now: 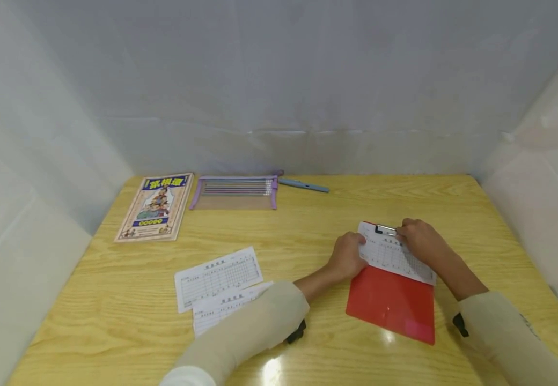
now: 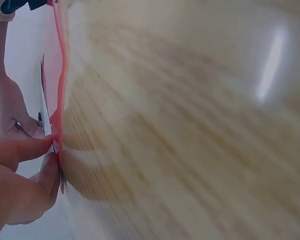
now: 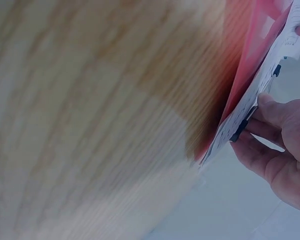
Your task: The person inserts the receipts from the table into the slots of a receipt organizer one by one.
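At the far left of the table [image 1: 308,230] lies a booklet [image 1: 155,208]. Nearer and to its right are two loose forms, one farther away [image 1: 218,276] and one nearer [image 1: 213,312]; the left sleeve [image 1: 255,321] covers part of the nearer one. Beyond them, at the far side, is a pouch [image 1: 237,201] containing pencils, with a pen [image 1: 305,186] just right of it.

The left hand [image 1: 346,258] is at the left edge of the board [image 1: 392,303], right of centre on the table. Its thumb and fingers are closed in a pinch on the edge of the sheet [image 1: 387,254] and board together. The sheet covers the far part of the board; the near part is bare red. The clip [image 1: 386,230] is at the far edge, over the sheet's far margin. The right hand [image 1: 421,242] grips the clip, thumb on one side and fingers bent behind. Whether the clip presses fully on the sheet cannot be told.

The step in hand appears to be seating the sheet under the clip. The next move probably calls for a steady left pinch while the right hand eases its grip.
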Demonstrator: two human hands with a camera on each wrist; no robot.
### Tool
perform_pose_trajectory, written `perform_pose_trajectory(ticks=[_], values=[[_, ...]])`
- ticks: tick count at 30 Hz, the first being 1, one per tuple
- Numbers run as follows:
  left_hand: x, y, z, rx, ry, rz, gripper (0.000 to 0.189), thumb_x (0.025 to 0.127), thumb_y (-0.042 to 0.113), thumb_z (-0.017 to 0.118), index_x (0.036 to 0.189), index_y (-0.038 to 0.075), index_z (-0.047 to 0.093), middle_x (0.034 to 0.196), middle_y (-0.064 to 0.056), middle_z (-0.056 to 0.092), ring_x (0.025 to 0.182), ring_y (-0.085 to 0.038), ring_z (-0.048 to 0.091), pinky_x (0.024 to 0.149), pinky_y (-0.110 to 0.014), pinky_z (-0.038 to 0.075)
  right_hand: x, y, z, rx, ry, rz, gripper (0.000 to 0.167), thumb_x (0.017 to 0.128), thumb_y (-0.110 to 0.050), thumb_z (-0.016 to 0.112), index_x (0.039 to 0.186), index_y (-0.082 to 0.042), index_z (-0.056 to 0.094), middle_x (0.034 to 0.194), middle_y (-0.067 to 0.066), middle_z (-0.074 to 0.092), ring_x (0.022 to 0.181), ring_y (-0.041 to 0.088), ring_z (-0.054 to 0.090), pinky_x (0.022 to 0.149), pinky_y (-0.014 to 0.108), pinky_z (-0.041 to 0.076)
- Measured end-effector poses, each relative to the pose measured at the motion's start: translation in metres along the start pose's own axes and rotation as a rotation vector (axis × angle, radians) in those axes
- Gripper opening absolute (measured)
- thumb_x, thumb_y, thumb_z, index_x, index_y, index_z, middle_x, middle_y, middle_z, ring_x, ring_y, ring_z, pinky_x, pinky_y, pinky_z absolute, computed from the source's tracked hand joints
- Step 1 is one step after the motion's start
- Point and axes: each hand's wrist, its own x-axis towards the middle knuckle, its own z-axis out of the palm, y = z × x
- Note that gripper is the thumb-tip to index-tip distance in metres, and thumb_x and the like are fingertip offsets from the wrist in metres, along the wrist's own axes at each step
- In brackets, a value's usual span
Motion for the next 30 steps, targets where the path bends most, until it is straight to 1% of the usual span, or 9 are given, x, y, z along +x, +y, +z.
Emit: perform_pose_trajectory(ticks=[5,8,14,19,25,27,30], values=[[0.0024,0.0004,0.0012,0.044,0.002,0.017,0.051,0.072,0.005,0.076,0.12,-0.002,0.06,0.117,-0.013,0.064,0.111,-0.022,0.058,0.098,-0.025,0.043,-0.0008,0.0,-0.0003,-0.006,0.0,-0.002,0.007,0.084,-0.001,0.065,0.086,0.004,0.07,0.076,0.012,0.06,0.069,0.027,0.062,0.064,0.039,0.054],[0.0031,0.0008,0.002,0.043,-0.007,0.006,0.051,0.075,0.006,0.075,0.123,-0.001,0.059,0.118,-0.013,0.062,0.111,-0.021,0.057,0.098,-0.025,0.043,-0.0009,-0.0004,-0.0008,-0.016,-0.009,0.004,0.008,0.085,-0.002,0.065,0.087,0.004,0.07,0.076,0.012,0.06,0.07,0.027,0.062,0.064,0.038,0.054],[0.0044,0.0015,0.0017,0.058,0.012,0.003,0.049,0.077,0.009,0.075,0.122,0.0,0.059,0.119,-0.011,0.062,0.112,-0.02,0.056,0.099,-0.025,0.043,-0.0001,-0.0029,-0.003,-0.02,-0.017,0.008,0.008,0.084,-0.003,0.066,0.086,0.004,0.07,0.075,0.012,0.058,0.068,0.027,0.061,0.063,0.039,0.053],[0.0062,0.0028,0.0012,0.075,0.01,-0.004,0.05,0.077,0.009,0.075,0.124,0.002,0.059,0.119,-0.011,0.062,0.111,-0.019,0.057,0.097,-0.024,0.044,0.0002,-0.0045,-0.0043,-0.018,-0.022,0.018,0.008,0.085,-0.003,0.065,0.087,0.003,0.07,0.076,0.012,0.059,0.069,0.026,0.061,0.064,0.038,0.053],[0.0088,0.0045,0.0015,0.11,0.019,-0.023,0.051,0.077,0.012,0.076,0.125,0.003,0.059,0.119,-0.01,0.063,0.109,-0.019,0.058,0.096,-0.024,0.045,0.0007,-0.0038,-0.0026,-0.018,0.006,0.003,0.006,0.084,-0.001,0.064,0.083,0.002,0.07,0.075,0.012,0.059,0.068,0.027,0.061,0.062,0.038,0.053],[0.0097,0.0049,0.0013,0.121,0.01,-0.029,0.052,0.078,0.014,0.076,0.126,0.004,0.059,0.121,-0.009,0.062,0.111,-0.018,0.058,0.097,-0.024,0.045,0.0007,-0.0036,-0.0017,-0.021,0.017,-0.003,0.006,0.084,0.0,0.065,0.081,0.002,0.07,0.074,0.012,0.058,0.068,0.027,0.061,0.062,0.038,0.053],[0.0102,0.0046,0.0001,0.137,-0.01,-0.014,0.054,0.078,0.017,0.076,0.128,0.004,0.058,0.124,-0.009,0.061,0.115,-0.018,0.056,0.1,-0.024,0.043,0.0008,-0.0032,-0.0008,-0.024,0.023,-0.005,0.005,0.083,0.001,0.066,0.082,0.003,0.07,0.074,0.012,0.059,0.067,0.027,0.061,0.062,0.038,0.053]])
